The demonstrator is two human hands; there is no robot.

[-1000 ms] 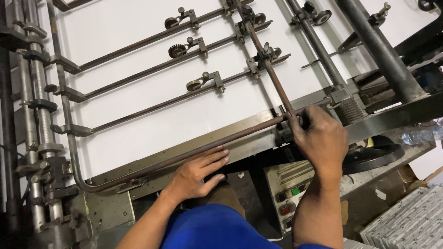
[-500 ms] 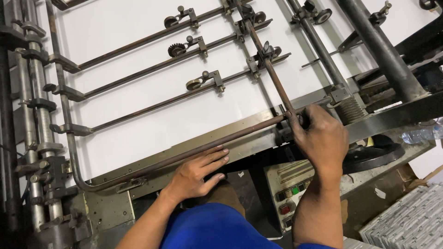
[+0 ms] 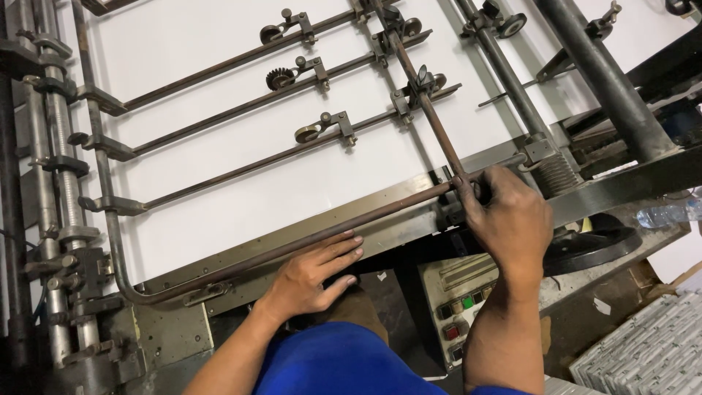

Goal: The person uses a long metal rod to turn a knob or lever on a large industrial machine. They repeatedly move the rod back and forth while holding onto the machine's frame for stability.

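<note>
A worker's right hand (image 3: 508, 219) wraps its fingers around a clamp on the metal rod (image 3: 307, 238) along the white sheet (image 3: 241, 168), while the left hand (image 3: 311, 274), fingers spread, rests flat just beneath that rod.

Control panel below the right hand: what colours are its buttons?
Green, red and dark buttons on the control panel, head view.

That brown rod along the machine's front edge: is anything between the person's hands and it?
Nothing visible. The right hand is already wrapped around the joint where the brown rod meets the crossing bar. The left hand lies flat on the metal edge strip, its fingertips right beside the rod.
</note>
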